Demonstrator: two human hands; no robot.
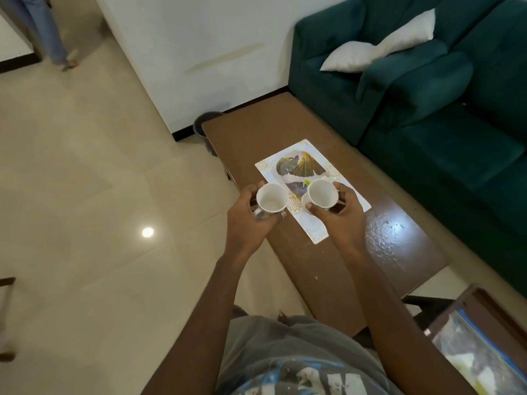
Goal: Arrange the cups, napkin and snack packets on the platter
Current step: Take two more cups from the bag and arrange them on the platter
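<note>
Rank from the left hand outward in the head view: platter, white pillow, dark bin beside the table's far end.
1. platter, on the table just right of the left hand.
2. dark bin, on the floor past the table's far end.
3. white pillow, on the green sofa, far right.

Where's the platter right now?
Head view, centre: the platter lies flat on the brown table, beside the green sofa, partly under both held cups.

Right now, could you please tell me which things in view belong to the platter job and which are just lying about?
Part of the job:
platter on the table
cup in left hand
cup in right hand

Just lying about:
green sofa
white cushion
dark bin
</note>
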